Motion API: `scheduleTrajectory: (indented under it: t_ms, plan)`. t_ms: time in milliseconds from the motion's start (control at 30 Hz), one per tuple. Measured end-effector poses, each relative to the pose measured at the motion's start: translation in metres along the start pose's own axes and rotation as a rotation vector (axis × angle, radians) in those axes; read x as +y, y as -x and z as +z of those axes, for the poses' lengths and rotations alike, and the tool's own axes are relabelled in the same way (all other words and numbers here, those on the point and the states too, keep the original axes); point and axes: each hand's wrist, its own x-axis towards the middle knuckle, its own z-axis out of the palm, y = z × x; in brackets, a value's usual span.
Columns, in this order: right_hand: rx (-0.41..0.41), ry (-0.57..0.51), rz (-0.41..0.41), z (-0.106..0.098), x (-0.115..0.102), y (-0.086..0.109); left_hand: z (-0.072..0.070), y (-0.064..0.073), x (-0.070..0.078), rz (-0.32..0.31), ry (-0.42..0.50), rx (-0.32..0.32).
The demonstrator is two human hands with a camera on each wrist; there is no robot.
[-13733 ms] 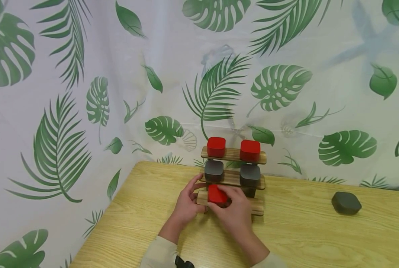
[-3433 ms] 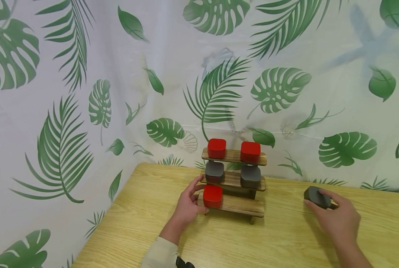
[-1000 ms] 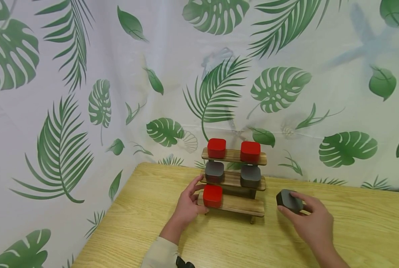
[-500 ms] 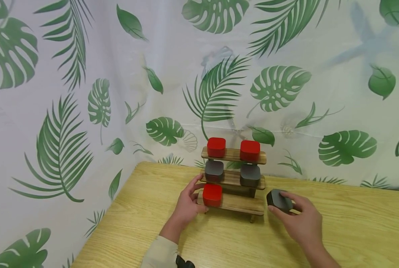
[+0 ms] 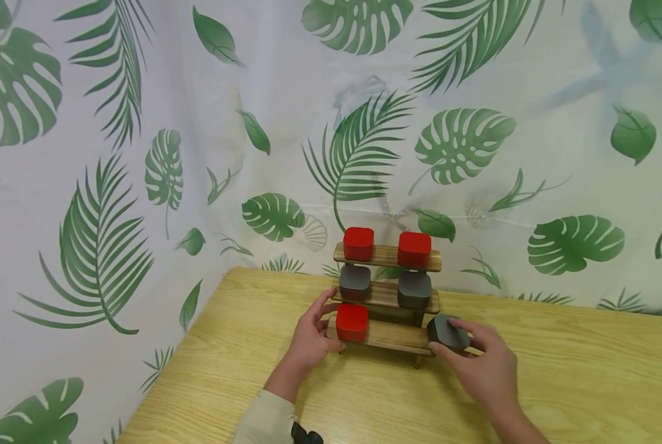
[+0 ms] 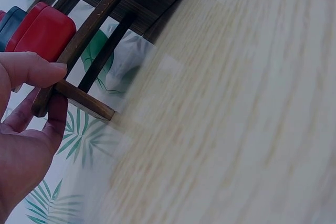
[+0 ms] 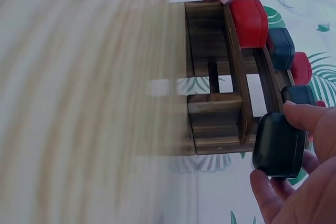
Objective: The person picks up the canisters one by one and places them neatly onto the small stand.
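A three-tier wooden display stand (image 5: 394, 335) stands on the table against the backdrop. My left hand (image 5: 308, 336) grips the left end of its lowest shelf; in the left wrist view the thumb lies on top and fingers curl beneath. Between the thumb and fingers of my right hand (image 5: 488, 367) is a dark grey rounded-square tin (image 5: 448, 333), slightly tilted, at the right end of that shelf. Whether it touches the shelf I cannot tell. On the shelf's left part sits a red tin (image 5: 351, 322). The right wrist view shows the held tin (image 7: 278, 145) beyond the shelf's end.
Two dark grey tins, the left one (image 5: 355, 282) and the right one (image 5: 414, 290), sit on the middle shelf. Two red tins, left (image 5: 358, 243) and right (image 5: 414, 248), occupy the top shelf. A leaf-print cloth (image 5: 475, 74) hangs behind the wooden table (image 5: 586, 382).
My right hand took the grey tin from the table's right side and has carried it left to the stand. Earlier it placed the lower red tin. My left hand keeps its grip.
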Motion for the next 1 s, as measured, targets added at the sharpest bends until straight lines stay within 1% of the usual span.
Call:
scheduleTrajectory:
  t_ms: [100,333,733,833,1000]
  plan:
    - [0.003,-0.013,-0.005,0.003,-0.003,0.001,-0.001,-0.001,-0.003,0.003,-0.005,0.0]
    - [-0.002,-0.008,-0.035,0.008,-0.007,0.004,-0.001,-0.001,-0.003,0.012,-0.019,-0.004]
    - [0.038,-0.038,-0.094,0.018,-0.014,0.007,-0.001,0.0,-0.003,0.008,-0.005,-0.009]
    - [0.036,-0.034,-0.078,0.021,-0.016,0.008,0.0,0.001,0.001,0.002,0.006,-0.011]
    - [0.03,-0.022,-0.07,0.027,-0.02,0.008,0.003,0.007,0.019,-0.003,0.008,-0.018]
